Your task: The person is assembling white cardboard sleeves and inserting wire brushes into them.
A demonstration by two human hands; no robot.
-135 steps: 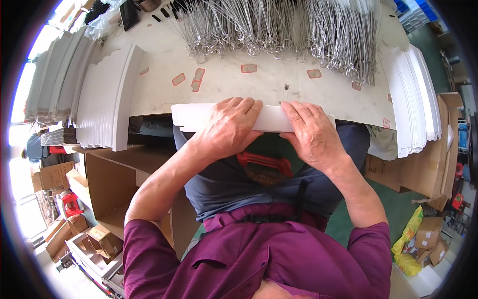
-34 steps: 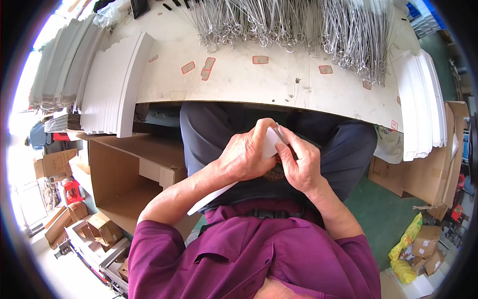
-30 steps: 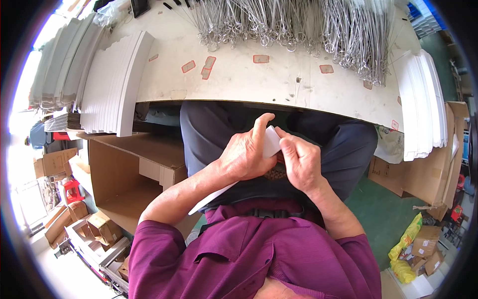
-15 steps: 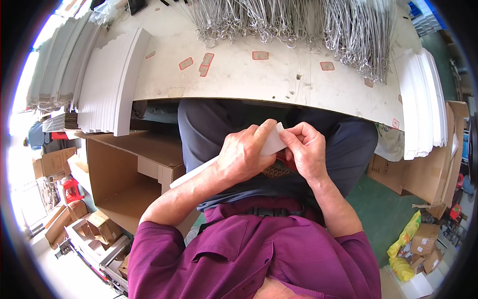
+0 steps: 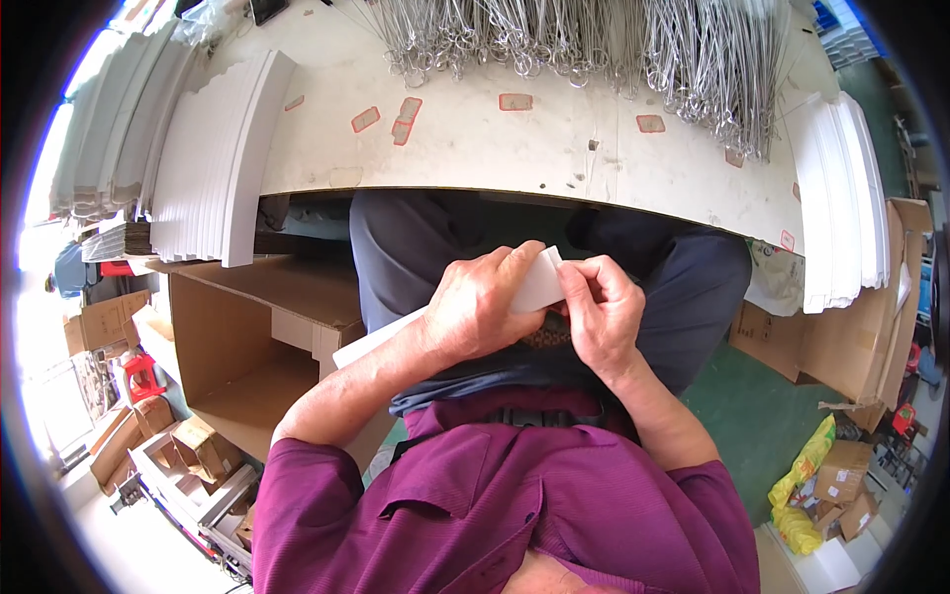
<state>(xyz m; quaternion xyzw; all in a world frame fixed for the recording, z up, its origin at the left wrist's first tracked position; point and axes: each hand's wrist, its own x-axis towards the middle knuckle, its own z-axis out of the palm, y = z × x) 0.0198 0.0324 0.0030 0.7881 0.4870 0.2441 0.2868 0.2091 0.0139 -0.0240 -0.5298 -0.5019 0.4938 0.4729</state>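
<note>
Above my lap, my left hand [image 5: 482, 305] is wrapped round a long, narrow white carton [image 5: 537, 284]. The carton's far end slants up between my hands, and its other end runs back under my left forearm. At the raised end, the thumb and fingers of my right hand [image 5: 604, 309] pinch the edge of the white card. My fingers hide part of that end, so I cannot tell how its flap lies. On the worktable [image 5: 445, 163] ahead lies a thick row of thin metal rods with ring ends [image 5: 534, 45].
Stacked white cartons [image 5: 213, 158] line the table's left side; more white card pieces [image 5: 836, 208] stand at its right edge. An open brown cardboard box [image 5: 252, 342] is left of my legs, another brown box [image 5: 831, 337] to the right. Yellow plastic bags [image 5: 800, 495] lie at lower right.
The right hand's fingers have shifted slightly down along the carton's end, and more of its white face shows. The left hand keeps its grip. The whole view has shifted a little.
</note>
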